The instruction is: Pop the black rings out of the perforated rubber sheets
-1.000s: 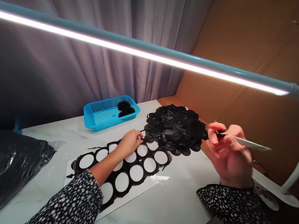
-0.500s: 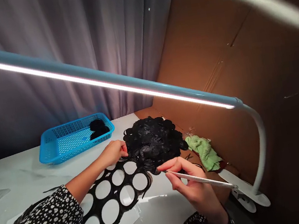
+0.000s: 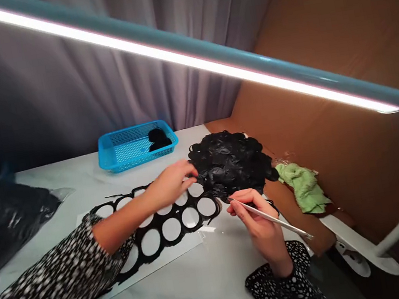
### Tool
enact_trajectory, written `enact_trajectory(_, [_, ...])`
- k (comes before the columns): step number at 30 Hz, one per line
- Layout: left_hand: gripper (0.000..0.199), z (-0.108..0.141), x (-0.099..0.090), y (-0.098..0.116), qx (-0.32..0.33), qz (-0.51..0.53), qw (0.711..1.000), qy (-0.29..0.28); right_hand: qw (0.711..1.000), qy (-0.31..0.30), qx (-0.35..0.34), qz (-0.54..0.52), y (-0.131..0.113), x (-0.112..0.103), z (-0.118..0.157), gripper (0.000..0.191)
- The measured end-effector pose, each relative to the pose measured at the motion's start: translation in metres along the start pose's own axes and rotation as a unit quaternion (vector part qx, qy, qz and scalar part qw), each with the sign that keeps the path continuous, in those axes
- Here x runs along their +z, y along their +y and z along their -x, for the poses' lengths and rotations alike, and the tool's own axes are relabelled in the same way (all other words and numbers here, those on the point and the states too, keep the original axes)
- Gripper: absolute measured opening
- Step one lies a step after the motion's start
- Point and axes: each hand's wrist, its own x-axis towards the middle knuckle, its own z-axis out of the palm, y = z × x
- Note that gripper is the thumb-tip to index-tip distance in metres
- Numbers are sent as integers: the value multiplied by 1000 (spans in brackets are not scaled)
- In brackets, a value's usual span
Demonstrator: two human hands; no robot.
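Note:
A large heap of thin black discs (image 3: 230,164) lies on the table. My left hand (image 3: 170,182) reaches to its left edge, with thumb and curled fingers slightly apart; I make out nothing between them. Below that wrist, a black sheet with rows of round cut-outs (image 3: 159,227) rests on a white board (image 3: 171,257). My right hand (image 3: 259,218) is closed around a slim white pen-like tool (image 3: 287,225), at the heap's near edge. The tool's tip is partly hidden by my fingers.
A blue plastic basket (image 3: 109,159) holding several black discs stands at the back. A green cloth (image 3: 305,188) lies to the right by the cardboard wall (image 3: 313,49). A lit lamp bar (image 3: 184,55) crosses overhead. Dark plastic bag (image 3: 4,218) at left.
The view has swung left and down, bringing the dark bag into sight. My left thumb and fingers have parted from a pinch beside the heap. My right hand keeps the white tool.

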Motion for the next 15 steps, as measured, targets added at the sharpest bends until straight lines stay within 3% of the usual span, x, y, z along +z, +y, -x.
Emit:
enact_trajectory(3, [21, 86, 29, 5, -24, -46, 998, -24, 998, -50, -17, 30, 1, 11, -3, 14])
enact_trajectory(6, [36, 142, 66, 8, -31, -86, 996, 4, 988, -138, -42, 61, 2, 29, -6, 14])
enact_trajectory(10, [46, 164, 87, 8, -25, -100, 995, 15, 966, -244, -48, 67, 13, 51, -4, 13])
enact_trajectory(15, [41, 161, 84, 5, -11, -95, 995, 7, 962, -256, -55, 82, 25, 59, 2, 13])
